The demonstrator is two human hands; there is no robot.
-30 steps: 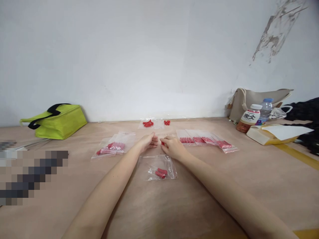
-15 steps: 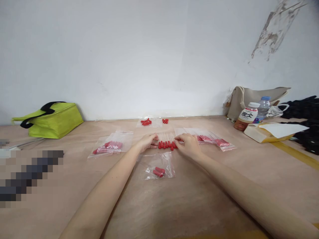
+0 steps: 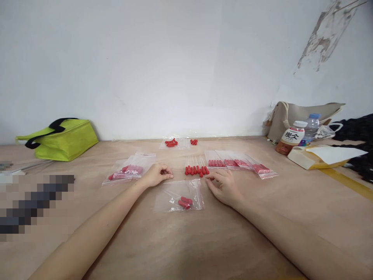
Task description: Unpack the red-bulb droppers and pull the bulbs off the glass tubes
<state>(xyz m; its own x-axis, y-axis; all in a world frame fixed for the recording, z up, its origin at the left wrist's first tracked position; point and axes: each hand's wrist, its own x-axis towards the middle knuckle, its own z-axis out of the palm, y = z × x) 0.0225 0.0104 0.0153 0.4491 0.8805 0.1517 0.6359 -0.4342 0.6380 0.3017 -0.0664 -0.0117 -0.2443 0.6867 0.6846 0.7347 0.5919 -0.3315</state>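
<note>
A row of glass droppers with red rubber bulbs (image 3: 196, 170) lies on the table, bulbs toward me. Left of the row, my left hand (image 3: 158, 174) rests with loosely curled fingers, a gap between thumb and fingertips, and nothing visible in it. My right hand (image 3: 223, 186) lies just right of the nearest bulbs, thumb and fingers apart, holding nothing. Between my hands and closer to me is a clear zip bag (image 3: 194, 188) with a few droppers inside, their red bulbs (image 3: 185, 202) at its right half.
Bagged droppers lie at left (image 3: 132, 171) and in an overlapping row at right (image 3: 230, 163). Farther back are more red bulbs (image 3: 171, 143) and clear glass tubes. A lime-green bag (image 3: 65, 140) stands left; a drink bottle (image 3: 291, 138), a water bottle and a beige bag (image 3: 276, 120) stand right.
Both hands have let go of the dropper row and drawn back: the left one leftward, the right one toward me. The droppers stay lying side by side.
</note>
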